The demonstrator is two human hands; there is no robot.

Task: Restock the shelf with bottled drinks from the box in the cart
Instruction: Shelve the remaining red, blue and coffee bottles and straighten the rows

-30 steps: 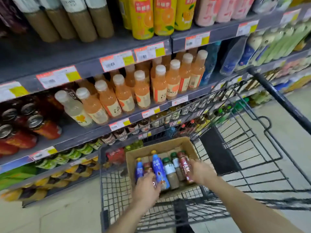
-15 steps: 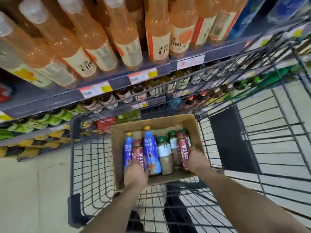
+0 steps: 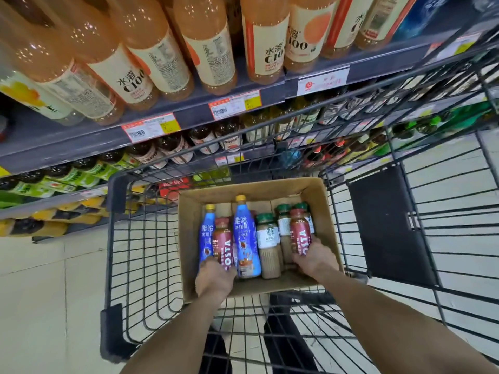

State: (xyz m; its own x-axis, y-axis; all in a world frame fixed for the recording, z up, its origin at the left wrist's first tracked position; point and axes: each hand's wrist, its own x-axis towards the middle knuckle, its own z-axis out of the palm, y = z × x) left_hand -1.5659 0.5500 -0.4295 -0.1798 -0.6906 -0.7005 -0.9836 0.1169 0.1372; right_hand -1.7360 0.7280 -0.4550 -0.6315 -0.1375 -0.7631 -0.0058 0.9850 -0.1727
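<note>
Right hand (image 3: 314, 259) wraps the base of a red Costa bottle (image 3: 299, 232); left hand (image 3: 214, 279) closes on a second Costa bottle (image 3: 223, 245), both upright in the cardboard box (image 3: 189, 211) within the wire cart (image 3: 129, 238). Shelf (image 3: 189, 114) of drinks at twelve o'clock.

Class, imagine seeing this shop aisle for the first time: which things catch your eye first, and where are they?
Peach-orange C100 bottles crowd the top shelf. Lower centre, a cardboard box in the wire cart holds blue Yaha bottles and Starbucks bottles. The left hand and right hand each grip a maroon Costa bottle.
</note>
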